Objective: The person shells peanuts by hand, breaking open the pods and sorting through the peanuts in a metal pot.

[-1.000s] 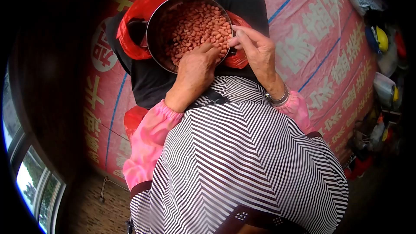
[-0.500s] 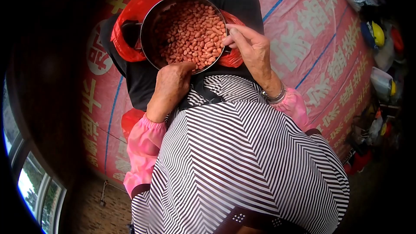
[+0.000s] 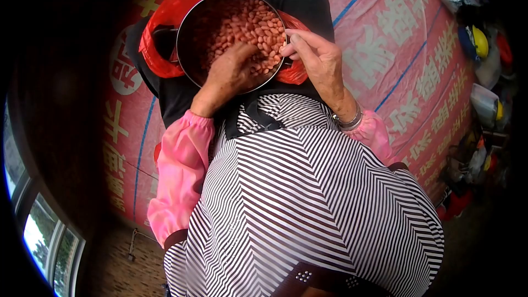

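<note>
A round metal pot (image 3: 185, 69) with dark side handles holds many pinkish-red shelled peanuts (image 3: 250, 25). It rests on my lap, tipped a little so its inside shows. My left hand (image 3: 231, 69) reaches over the near rim into the pot. Its fingers are bent down among the peanuts, slightly blurred and mostly out of sight, so whether they grip any is hidden. At the right rim, beside the handle, my right hand (image 3: 319, 58) has thumb and fingers closed on the pot's edge.
A red plastic bag (image 3: 157, 49) lies under and around the pot. Pink tarp with pale lettering (image 3: 385, 60) covers the floor. Bags and small items (image 3: 487, 104) line the right side; a window (image 3: 44, 231) is at lower left.
My left hand has moved up and further into the pot, from its near rim onto the peanuts, shifting some of them. My right hand has stayed at the right rim.
</note>
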Demonstrator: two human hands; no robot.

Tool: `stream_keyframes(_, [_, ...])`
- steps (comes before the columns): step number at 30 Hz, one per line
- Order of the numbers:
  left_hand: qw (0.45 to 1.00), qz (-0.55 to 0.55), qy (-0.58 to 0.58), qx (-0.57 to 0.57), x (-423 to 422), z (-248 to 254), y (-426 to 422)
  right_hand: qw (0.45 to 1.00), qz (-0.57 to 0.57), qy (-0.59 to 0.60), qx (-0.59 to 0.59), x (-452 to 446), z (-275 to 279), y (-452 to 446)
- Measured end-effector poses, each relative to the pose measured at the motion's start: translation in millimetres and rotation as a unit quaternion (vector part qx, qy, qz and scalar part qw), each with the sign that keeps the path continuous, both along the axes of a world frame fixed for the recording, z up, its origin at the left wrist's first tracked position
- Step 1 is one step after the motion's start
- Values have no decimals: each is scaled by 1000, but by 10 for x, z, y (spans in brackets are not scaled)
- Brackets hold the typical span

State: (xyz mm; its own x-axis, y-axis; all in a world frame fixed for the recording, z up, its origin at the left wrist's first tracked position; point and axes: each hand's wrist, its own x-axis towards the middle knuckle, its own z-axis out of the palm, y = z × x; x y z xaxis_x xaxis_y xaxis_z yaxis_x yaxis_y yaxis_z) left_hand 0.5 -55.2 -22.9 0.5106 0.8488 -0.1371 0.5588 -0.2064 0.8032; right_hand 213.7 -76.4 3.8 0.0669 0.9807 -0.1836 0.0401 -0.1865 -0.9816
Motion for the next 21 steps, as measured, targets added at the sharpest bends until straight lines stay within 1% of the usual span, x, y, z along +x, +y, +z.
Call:
stream_keyframes(1, [998,31,-18,-46,-51,-6,80,1000,0,3,-1,-2,3,3])
stream_keyframes(3, [996,73,-54,10,-155,23,186,1000,5,-1,3,4,-6,3])
stream_keyframes(4, [988,107,-102,42,-215,58,248,1000,7,-3,5,4,-8,6])
stream_keyframes(5, [984,134,-98,59,-298,102,275,1000,7,-4,4,1,3,7])
stream_keyframes(7, [970,203,-119,-64,-436,276,244,1000,7,-7,-1,-2,35,8])
stream_keyframes(8, [980,179,-76,-47,-469,395,224,1000,7,-7,1,-1,36,9])
stream_keyframes(11, [986,135,-45,-86,-482,514,3,1000,7,-6,3,2,38,9])
stream_keyframes(12, [987,121,-58,-91,-442,536,-74,1000,6,-6,3,0,39,14])
stream_keyframes(15, [996,50,19,-76,-364,549,-226,1000,5,-10,3,-4,26,14])
stream_keyframes(16, [998,25,29,-55,-327,509,-280,1000,5,-13,4,-2,20,12])
stream_keyframes(17, [996,15,42,-78,-274,483,-309,1000,5,-15,5,1,15,11])
stream_keyframes(19, [997,-29,28,-72,-203,360,-360,1000,5,-19,8,-1,8,13])
stream_keyframes(20, [996,-38,50,-68,-149,338,-375,1000,5,-19,8,-4,10,16])
stream_keyframes(21, [996,-35,33,-69,-117,337,-368,1000,5,-18,7,-4,14,16])
